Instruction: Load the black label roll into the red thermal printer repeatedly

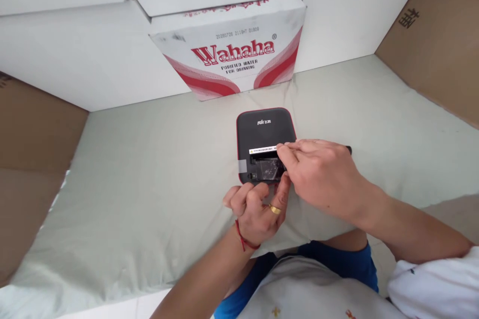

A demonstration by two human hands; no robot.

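Pale shirt (295, 294) is lying nearest; left hand (262, 211) and right hand (326, 175) are resting close together at the glossy panel (267, 169) of the black device (264, 135), grip unclear; advisable: gentle, even pressure

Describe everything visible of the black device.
The black device is flat, round-cornered, matte and plastic-looking, edged in red. A pale logo marks its far part; nearer are a white label and a recess with a glossy dark piece. A translucent strip overlaps its left edge. It lies on the pale green cloth, before the Wahaha carton. The right hand hides its near right corner; the left hand is at its near edge, exact contact unclear.
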